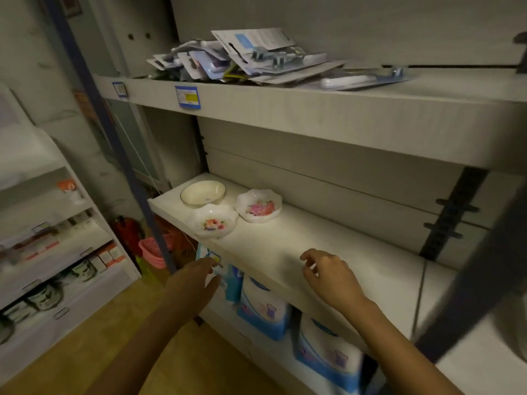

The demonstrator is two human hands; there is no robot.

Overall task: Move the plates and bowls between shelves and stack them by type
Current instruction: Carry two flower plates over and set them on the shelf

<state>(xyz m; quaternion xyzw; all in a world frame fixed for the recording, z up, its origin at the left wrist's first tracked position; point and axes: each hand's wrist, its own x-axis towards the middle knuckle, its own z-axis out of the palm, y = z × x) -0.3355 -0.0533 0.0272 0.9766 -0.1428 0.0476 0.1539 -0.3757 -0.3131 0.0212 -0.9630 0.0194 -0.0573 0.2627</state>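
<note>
I am holding both hands out in front of a white shelf (288,249). My left hand (196,283) is hanging in the air just in front of the shelf's front edge, with its fingers straight and a little apart. It is holding nothing. My right hand (330,276) is hovering over the front edge, with its fingers loosely bent. It is holding nothing too.

Three bowls are sitting on the shelf, up ahead of my left hand. The closest one is a small white flower dish (212,220) with a wavy rim and pink and orange flowers inside. It is sitting right at the front edge. A second flower dish (259,205) of the same shape, with bigger pink flowers, is lying just behind it, more toward my right hand. The plain cream bowl (203,193) is round with a thin dark line on its rim. It is resting farthest back, close to the left end of the shelf. The bowls are sitting near each other, not stacked.

Lots of bare shelf is showing ahead of my right hand and out past it. A top shelf (285,115) is hanging over the bowls, with a pile of packets (251,58) on it. A blue post (128,172) is standing outside my left hand. Blue and white bags (265,306) are sitting under the shelf, between my arms.
</note>
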